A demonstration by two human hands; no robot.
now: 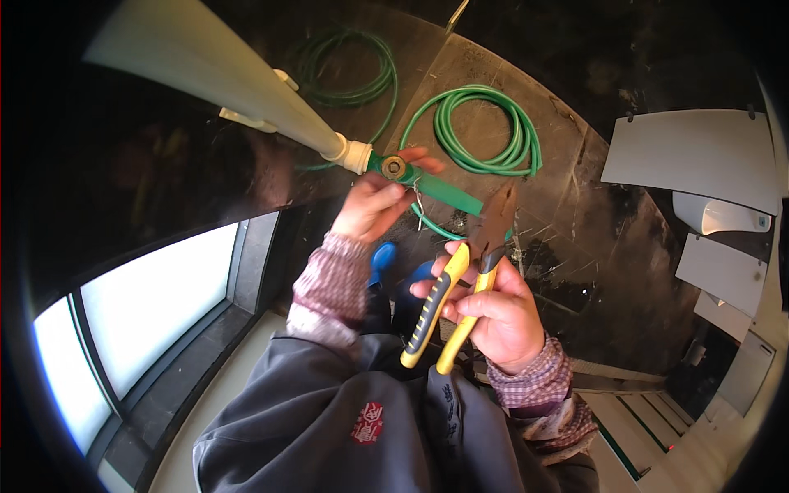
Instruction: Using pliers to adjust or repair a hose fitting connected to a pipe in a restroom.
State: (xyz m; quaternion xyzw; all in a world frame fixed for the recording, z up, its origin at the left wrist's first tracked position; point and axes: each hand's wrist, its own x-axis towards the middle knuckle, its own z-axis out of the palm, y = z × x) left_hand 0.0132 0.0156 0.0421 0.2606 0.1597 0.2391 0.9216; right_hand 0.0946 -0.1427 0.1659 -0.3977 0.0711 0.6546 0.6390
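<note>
My left hand [374, 205] is closed around a green valve [393, 168] at the end of a white pipe [325, 127]. The valve has a round brass-coloured centre, and a flat green lever-like piece [448, 195] stretches from it to the right. A thin twisted wire [419, 205] hangs beside my left fingers. In my right hand [505, 320] is a pair of pliers [493, 226] with yellow and black handles, spread apart. The plier jaws point up and away, close to the green piece's tip; whether they touch it I cannot tell.
A coiled green hose [485, 123] lies on the dark, wet-looking floor [567, 222] ahead. Its reflection shows in the dark glossy wall at left. Lit panels [164, 304] stand at lower left. White wall fixtures [690, 156] are on the right. Blue shoes [381, 261] show below my hands.
</note>
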